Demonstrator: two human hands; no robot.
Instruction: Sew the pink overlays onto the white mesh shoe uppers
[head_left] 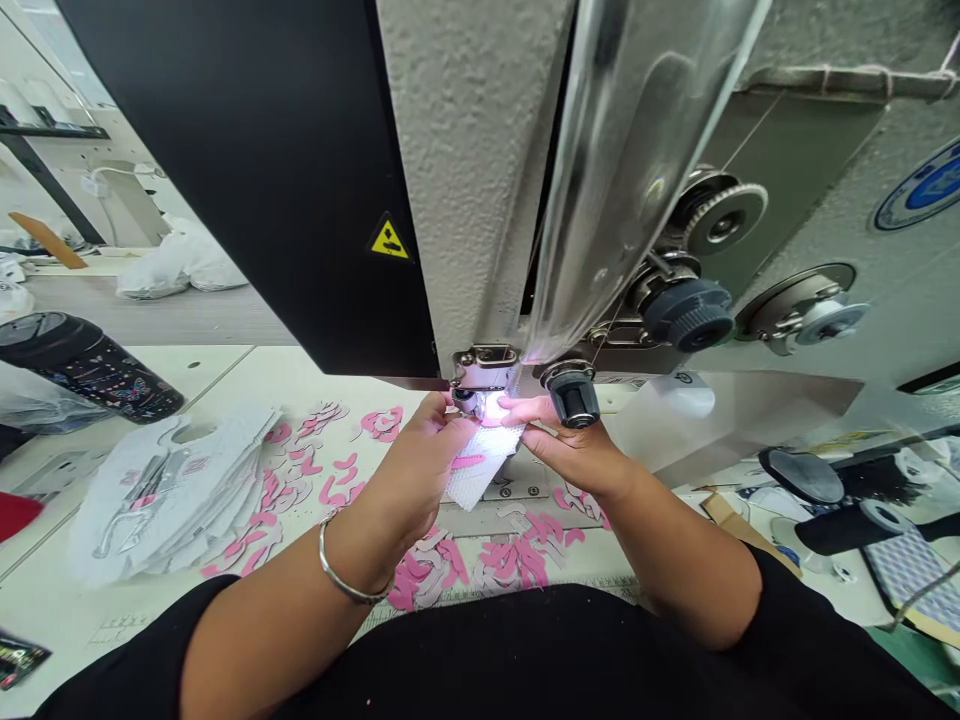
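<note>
Under the lit needle area of a sewing machine (480,385) lies a piece of white textured fabric (474,482) with a pink strip (468,461) on it. My left hand (427,450) grips the fabric's left edge, thumb and fingers closed beside the presser foot. On the other side my right hand (574,445) pinches the fabric near its upper right edge, fingertips close to the needle. The bright lamp washes out the exact spot under the foot. Pink cut pieces (514,562) lie scattered around and below both hands.
To the left is a stack of white bib-shaped fabric (180,490) with tweezers and snips (142,500) on top. A dark patterned bottle (90,360) lies behind it. Black thread spools (847,527) sit at the right. The machine head (457,150) hangs close above my hands.
</note>
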